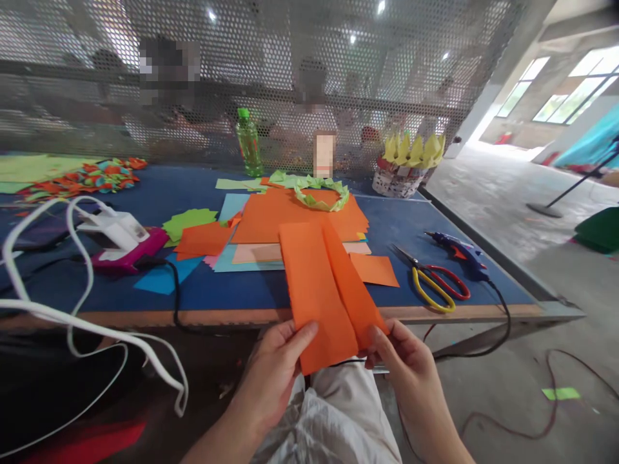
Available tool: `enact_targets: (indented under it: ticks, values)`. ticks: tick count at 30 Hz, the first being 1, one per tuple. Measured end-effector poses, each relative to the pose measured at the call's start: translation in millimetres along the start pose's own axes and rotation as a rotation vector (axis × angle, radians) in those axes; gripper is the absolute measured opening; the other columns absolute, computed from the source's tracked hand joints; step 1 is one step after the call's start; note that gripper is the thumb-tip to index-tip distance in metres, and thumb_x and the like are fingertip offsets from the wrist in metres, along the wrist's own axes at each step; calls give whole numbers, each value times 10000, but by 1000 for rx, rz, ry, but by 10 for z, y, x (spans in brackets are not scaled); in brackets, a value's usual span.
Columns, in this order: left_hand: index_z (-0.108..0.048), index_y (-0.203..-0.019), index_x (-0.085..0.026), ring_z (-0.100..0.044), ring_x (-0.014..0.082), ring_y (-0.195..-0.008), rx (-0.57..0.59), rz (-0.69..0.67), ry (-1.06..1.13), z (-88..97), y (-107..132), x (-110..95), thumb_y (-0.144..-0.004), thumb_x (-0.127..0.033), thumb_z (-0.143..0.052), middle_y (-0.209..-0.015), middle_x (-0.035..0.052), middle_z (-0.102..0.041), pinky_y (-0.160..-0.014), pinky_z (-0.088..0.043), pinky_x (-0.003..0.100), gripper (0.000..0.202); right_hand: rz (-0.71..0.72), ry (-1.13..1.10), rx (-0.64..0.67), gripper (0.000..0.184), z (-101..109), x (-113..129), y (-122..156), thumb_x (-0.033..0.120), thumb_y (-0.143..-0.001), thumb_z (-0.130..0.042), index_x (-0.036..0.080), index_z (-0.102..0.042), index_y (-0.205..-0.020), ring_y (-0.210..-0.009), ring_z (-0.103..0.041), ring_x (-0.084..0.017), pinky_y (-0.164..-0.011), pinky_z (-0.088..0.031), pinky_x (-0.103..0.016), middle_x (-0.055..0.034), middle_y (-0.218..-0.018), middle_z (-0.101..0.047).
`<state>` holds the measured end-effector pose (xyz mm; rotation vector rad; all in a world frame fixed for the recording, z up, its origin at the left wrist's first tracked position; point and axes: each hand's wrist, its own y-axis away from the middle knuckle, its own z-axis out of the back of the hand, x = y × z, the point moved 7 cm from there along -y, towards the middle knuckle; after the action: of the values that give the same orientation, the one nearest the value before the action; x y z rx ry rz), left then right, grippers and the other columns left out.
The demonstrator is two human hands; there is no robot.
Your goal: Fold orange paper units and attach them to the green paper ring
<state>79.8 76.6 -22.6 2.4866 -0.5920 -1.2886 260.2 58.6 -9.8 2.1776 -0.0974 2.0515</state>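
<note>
Both hands hold a folded sheet of orange paper (pixel 319 296) over the table's front edge. My left hand (pixel 278 361) pinches its lower left side, thumb on top. At the lower right corner, my right hand (pixel 403 361) grips a flap that stands up along a lengthwise crease. Beyond the sheet lies a stack of orange paper (pixel 261 216), with a ring of folded light-green paper (pixel 322 205) on top. A small orange piece (pixel 374 269) lies to the right, near scissors (pixel 430 277) with one yellow and one red handle.
A blue glue gun (pixel 457 252) lies at the right, its cord hanging off the edge. At the left, a magenta power strip (pixel 128 252) holds a white charger (pixel 116 227). A green bottle (pixel 249 145) and a paper-filled basket (pixel 401 175) stand along the perforated metal screen (pixel 271 64).
</note>
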Motion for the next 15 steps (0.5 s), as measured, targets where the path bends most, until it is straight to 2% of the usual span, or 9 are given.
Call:
enact_targets:
  ticks: [5, 15]
  values:
    - [-768, -991, -107, -750, 291, -935, -24, -24, -1, 6, -15, -2, -747, -323, -830, -1011, 124, -789, -855, -578, 347, 332, -32, -57, 16, 306, -51, -16, 3, 490, -867, -697, 205, -644, -769, -591, -581, -151, -555, -484, -249, -12, -666, -645]
    - [-773, -1017, -132, -744, 284, -945, 3, -20, -12, -7, 23, 0, -791, -322, -795, -1017, 108, -788, -856, -575, 347, 296, -2, -51, 21, 303, -118, 13, -32, 461, -829, -751, 200, -629, -921, -556, -548, -98, -551, -478, -206, 14, -724, -643]
